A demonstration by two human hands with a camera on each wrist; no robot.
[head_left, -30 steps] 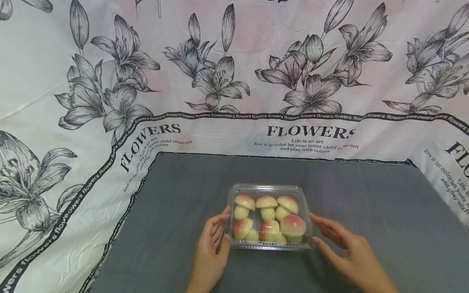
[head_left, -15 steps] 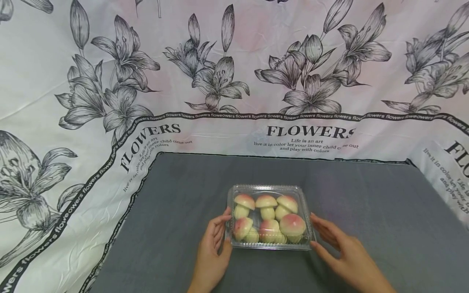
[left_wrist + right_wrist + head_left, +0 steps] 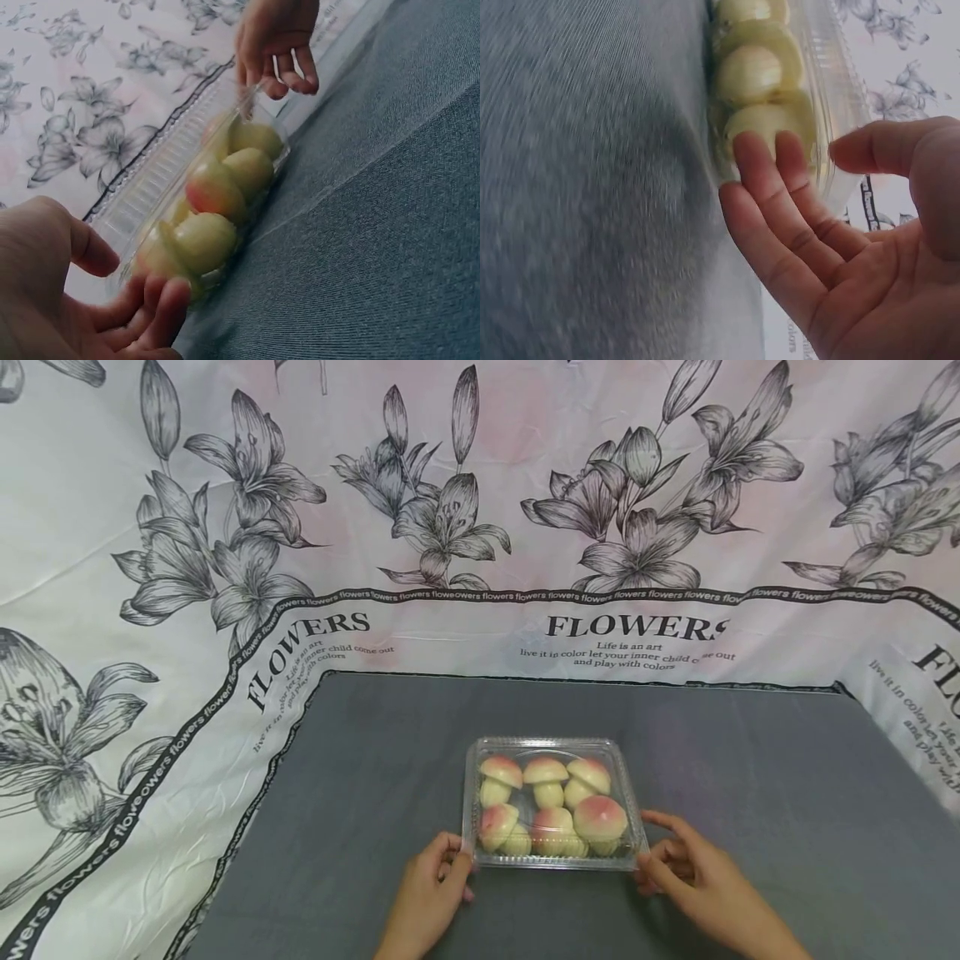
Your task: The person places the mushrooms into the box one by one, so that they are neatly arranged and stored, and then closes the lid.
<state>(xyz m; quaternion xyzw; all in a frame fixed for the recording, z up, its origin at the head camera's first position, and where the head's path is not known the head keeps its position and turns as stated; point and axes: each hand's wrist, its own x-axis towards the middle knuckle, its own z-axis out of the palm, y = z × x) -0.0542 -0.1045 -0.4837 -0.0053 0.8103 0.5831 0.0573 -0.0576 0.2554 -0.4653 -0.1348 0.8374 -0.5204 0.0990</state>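
A clear plastic clamshell box (image 3: 555,862) with its lid down sits on the grey tabletop. Through the lid show several mushroom-shaped buns (image 3: 600,818), cream with pink-tinged caps. At the box's front left corner my left hand (image 3: 427,889) pinches the rim, thumb on top and the other fingers curled below. My right hand (image 3: 697,877) is at the front right corner, its thumb on the rim and its index finger along the side. In the right wrist view the right fingers (image 3: 761,176) bend in front of the box, below the rim.
Grey cloth covers the tabletop (image 3: 390,735) around the box. Behind and to the sides hangs a white curtain (image 3: 510,527) printed with black lilies and lettering, meeting the table's back edge.
My left fingers have slid from the box's left side to its front corner and curled in. My right fingers have also curled toward the front right corner. The box has barely moved.
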